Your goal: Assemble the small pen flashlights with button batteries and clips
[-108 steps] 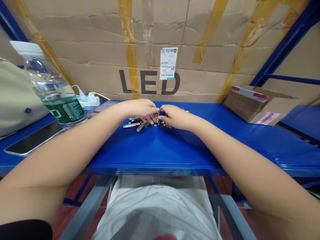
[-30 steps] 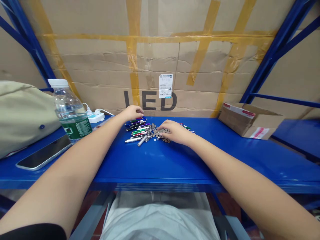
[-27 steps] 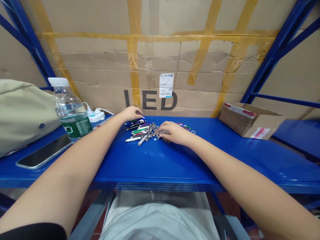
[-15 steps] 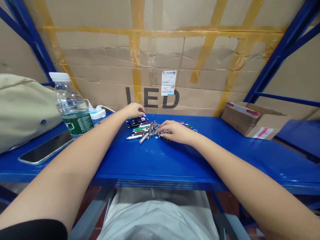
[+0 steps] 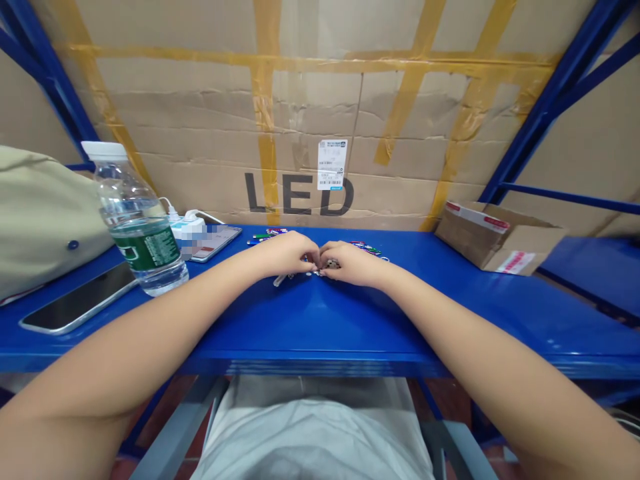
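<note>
My left hand [image 5: 289,254] and my right hand [image 5: 351,263] meet fingertip to fingertip over a small pile on the blue shelf [image 5: 320,320]. The pile holds small silver round pieces [image 5: 330,265] and slim coloured pen-like tubes [image 5: 265,234], mostly hidden by both hands. A silver tube end [image 5: 278,281] sticks out under my left hand. More coloured tubes [image 5: 369,248] lie just behind my right hand. The fingers of both hands are pinched together; what they hold is hidden.
A water bottle [image 5: 141,227] stands at the left, with a phone [image 5: 75,307] lying flat, a beige bag [image 5: 35,213] and a white power strip [image 5: 186,223] near it. A small open carton [image 5: 497,237] sits at the right. A large taped carton marked LED [image 5: 300,133] closes the back.
My left hand has drawn back from the far coloured tubes to the pile's middle, meeting my right hand. The right hand stayed on the silver pieces. The view shifted slightly.
</note>
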Action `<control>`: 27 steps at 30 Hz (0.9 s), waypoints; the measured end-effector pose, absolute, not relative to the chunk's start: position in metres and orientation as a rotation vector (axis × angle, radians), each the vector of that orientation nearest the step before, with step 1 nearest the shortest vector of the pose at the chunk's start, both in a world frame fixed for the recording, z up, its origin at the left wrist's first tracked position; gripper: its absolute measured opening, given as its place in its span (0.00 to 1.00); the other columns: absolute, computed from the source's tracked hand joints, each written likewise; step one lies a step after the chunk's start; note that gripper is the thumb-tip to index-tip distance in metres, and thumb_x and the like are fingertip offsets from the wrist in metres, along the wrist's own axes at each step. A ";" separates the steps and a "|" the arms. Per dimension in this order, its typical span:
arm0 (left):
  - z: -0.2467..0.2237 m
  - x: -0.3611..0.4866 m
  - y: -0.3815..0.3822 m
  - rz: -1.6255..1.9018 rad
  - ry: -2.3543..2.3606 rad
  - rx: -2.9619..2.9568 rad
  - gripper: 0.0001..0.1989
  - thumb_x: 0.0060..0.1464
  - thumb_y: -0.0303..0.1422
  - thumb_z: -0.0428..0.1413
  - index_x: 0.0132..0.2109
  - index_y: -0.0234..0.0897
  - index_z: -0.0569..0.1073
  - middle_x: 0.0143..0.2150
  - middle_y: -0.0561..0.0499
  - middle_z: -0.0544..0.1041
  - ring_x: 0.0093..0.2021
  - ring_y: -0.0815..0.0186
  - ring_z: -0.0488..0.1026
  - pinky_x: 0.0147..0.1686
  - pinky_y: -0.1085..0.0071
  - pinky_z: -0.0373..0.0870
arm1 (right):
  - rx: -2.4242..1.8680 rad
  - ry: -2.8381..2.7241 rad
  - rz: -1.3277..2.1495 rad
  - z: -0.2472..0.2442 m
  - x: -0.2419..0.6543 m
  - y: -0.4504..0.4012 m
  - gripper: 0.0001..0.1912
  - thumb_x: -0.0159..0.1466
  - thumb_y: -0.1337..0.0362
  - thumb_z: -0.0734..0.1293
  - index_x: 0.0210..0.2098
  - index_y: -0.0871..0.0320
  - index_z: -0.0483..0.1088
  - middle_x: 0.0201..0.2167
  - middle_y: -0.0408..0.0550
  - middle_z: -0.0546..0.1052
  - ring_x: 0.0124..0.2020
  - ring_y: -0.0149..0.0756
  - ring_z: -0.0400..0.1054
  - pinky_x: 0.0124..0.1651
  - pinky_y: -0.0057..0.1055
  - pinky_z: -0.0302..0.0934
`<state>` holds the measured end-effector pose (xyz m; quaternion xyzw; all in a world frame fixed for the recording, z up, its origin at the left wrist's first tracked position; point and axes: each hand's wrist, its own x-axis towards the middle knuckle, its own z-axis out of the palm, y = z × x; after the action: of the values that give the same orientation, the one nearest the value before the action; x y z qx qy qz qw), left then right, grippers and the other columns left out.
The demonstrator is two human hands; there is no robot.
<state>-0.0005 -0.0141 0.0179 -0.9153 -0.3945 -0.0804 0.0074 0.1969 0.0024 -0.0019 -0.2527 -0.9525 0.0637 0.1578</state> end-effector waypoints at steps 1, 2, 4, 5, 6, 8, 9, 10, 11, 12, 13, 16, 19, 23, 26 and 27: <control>0.016 0.000 -0.012 -0.246 -1.215 -2.879 0.09 0.53 0.32 0.56 0.40 0.43 0.79 0.38 0.54 0.80 0.39 0.66 0.75 0.37 0.74 0.65 | -0.722 -2.724 0.194 0.000 0.198 0.001 0.07 0.60 0.73 0.66 0.34 0.60 0.76 0.40 0.53 0.76 0.45 0.39 0.70 0.50 0.34 0.62; 0.014 0.000 -0.011 -0.242 -1.197 -2.889 0.09 0.53 0.32 0.56 0.41 0.43 0.79 0.39 0.54 0.80 0.39 0.66 0.75 0.37 0.74 0.65 | -0.729 -2.719 0.207 0.001 0.199 0.001 0.07 0.60 0.74 0.66 0.34 0.60 0.76 0.40 0.52 0.76 0.45 0.39 0.70 0.50 0.34 0.62; 0.011 0.000 -0.008 -0.230 -1.165 -2.882 0.10 0.53 0.33 0.57 0.42 0.43 0.79 0.39 0.53 0.80 0.39 0.65 0.75 0.38 0.73 0.65 | -0.759 -2.701 0.229 0.005 0.202 -0.001 0.06 0.59 0.73 0.67 0.33 0.59 0.76 0.39 0.51 0.76 0.44 0.38 0.70 0.49 0.33 0.62; 0.009 0.001 -0.007 -0.217 -1.147 -2.874 0.10 0.54 0.34 0.57 0.42 0.42 0.79 0.40 0.52 0.80 0.40 0.65 0.75 0.39 0.73 0.65 | -0.777 -2.690 0.237 0.007 0.204 -0.001 0.06 0.59 0.73 0.67 0.33 0.59 0.76 0.38 0.51 0.76 0.44 0.38 0.70 0.48 0.32 0.62; 0.007 0.001 -0.006 -0.201 -1.128 -2.864 0.09 0.54 0.34 0.57 0.42 0.42 0.80 0.39 0.52 0.80 0.40 0.64 0.75 0.39 0.73 0.65 | -0.796 -2.677 0.242 0.009 0.205 -0.002 0.05 0.59 0.72 0.67 0.33 0.59 0.75 0.37 0.50 0.76 0.43 0.37 0.70 0.48 0.31 0.62; 0.003 0.002 -0.005 -0.169 -1.083 -2.854 0.08 0.55 0.33 0.56 0.40 0.43 0.80 0.38 0.51 0.80 0.40 0.64 0.75 0.39 0.73 0.65 | -0.840 -2.657 0.243 0.012 0.208 -0.003 0.05 0.59 0.71 0.67 0.33 0.58 0.75 0.36 0.48 0.75 0.41 0.36 0.70 0.45 0.30 0.61; 0.001 0.003 -0.004 -0.158 -1.062 -2.852 0.08 0.55 0.32 0.56 0.40 0.43 0.80 0.38 0.51 0.80 0.40 0.64 0.75 0.38 0.73 0.65 | -0.863 -2.651 0.242 0.013 0.209 -0.004 0.05 0.59 0.71 0.67 0.32 0.58 0.75 0.36 0.48 0.75 0.41 0.36 0.69 0.44 0.30 0.61; 0.000 0.003 -0.003 -0.152 -1.046 -2.847 0.08 0.55 0.32 0.56 0.39 0.43 0.80 0.38 0.51 0.80 0.40 0.64 0.75 0.38 0.73 0.65 | -0.880 -2.651 0.242 0.014 0.210 -0.005 0.04 0.58 0.71 0.68 0.32 0.58 0.75 0.36 0.48 0.75 0.40 0.36 0.69 0.44 0.30 0.61; -0.001 0.004 -0.003 -0.151 -1.036 -2.843 0.08 0.56 0.31 0.56 0.39 0.42 0.80 0.38 0.51 0.80 0.40 0.63 0.75 0.38 0.73 0.65 | -0.887 -2.654 0.245 0.015 0.210 -0.005 0.04 0.58 0.71 0.68 0.31 0.58 0.75 0.35 0.47 0.74 0.39 0.35 0.69 0.43 0.29 0.61; -0.002 0.004 -0.003 -0.153 -1.031 -2.840 0.08 0.56 0.31 0.56 0.40 0.42 0.80 0.38 0.51 0.80 0.40 0.63 0.75 0.38 0.73 0.65 | -0.885 -2.660 0.252 0.015 0.210 -0.006 0.04 0.58 0.71 0.68 0.30 0.58 0.76 0.35 0.47 0.74 0.39 0.35 0.69 0.43 0.29 0.61; -0.002 0.005 -0.003 -0.154 -1.031 -2.841 0.08 0.56 0.31 0.55 0.40 0.42 0.80 0.39 0.51 0.80 0.40 0.63 0.75 0.38 0.73 0.65 | -0.876 -2.668 0.261 0.014 0.209 -0.006 0.03 0.57 0.71 0.69 0.30 0.58 0.76 0.35 0.47 0.74 0.39 0.35 0.69 0.43 0.29 0.61; -0.001 0.006 -0.005 -0.144 -1.056 -2.853 0.09 0.55 0.29 0.56 0.41 0.41 0.79 0.39 0.50 0.80 0.40 0.64 0.75 0.38 0.73 0.65 | -0.856 -2.691 0.276 0.010 0.207 -0.005 0.02 0.57 0.68 0.71 0.32 0.57 0.76 0.35 0.47 0.74 0.39 0.35 0.69 0.43 0.29 0.61; 0.000 0.007 -0.006 -0.140 -1.080 -2.860 0.09 0.55 0.28 0.56 0.41 0.40 0.79 0.39 0.51 0.81 0.40 0.64 0.75 0.40 0.73 0.65 | -0.853 -2.711 0.271 0.004 0.205 -0.002 0.02 0.57 0.68 0.72 0.32 0.57 0.76 0.35 0.46 0.74 0.39 0.35 0.70 0.43 0.29 0.62; -0.001 0.007 -0.004 -0.160 -1.054 -2.895 0.09 0.55 0.28 0.56 0.41 0.41 0.79 0.40 0.51 0.81 0.42 0.64 0.75 0.42 0.73 0.65 | -0.825 -2.727 0.278 -0.003 0.204 0.005 0.02 0.56 0.69 0.72 0.29 0.56 0.75 0.33 0.45 0.75 0.38 0.34 0.70 0.41 0.29 0.62; -0.001 0.007 -0.005 -0.183 -1.039 -2.908 0.08 0.54 0.27 0.56 0.40 0.40 0.79 0.39 0.51 0.80 0.40 0.64 0.75 0.41 0.72 0.65 | -0.811 -2.726 0.282 -0.004 0.203 0.007 0.03 0.56 0.70 0.72 0.28 0.56 0.75 0.33 0.44 0.75 0.38 0.34 0.70 0.41 0.29 0.62; -0.001 0.008 -0.006 -0.197 -1.041 -2.906 0.08 0.54 0.27 0.56 0.39 0.40 0.79 0.38 0.51 0.80 0.40 0.64 0.75 0.41 0.72 0.65 | -0.807 -2.725 0.280 -0.003 0.203 0.006 0.03 0.56 0.70 0.72 0.27 0.57 0.75 0.32 0.44 0.75 0.37 0.34 0.70 0.41 0.29 0.62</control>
<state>0.0079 -0.0056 -0.0012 -0.9393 -0.3364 -0.0636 0.0243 0.2034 0.0061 -0.0032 -0.2798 -0.9445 0.0970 0.1424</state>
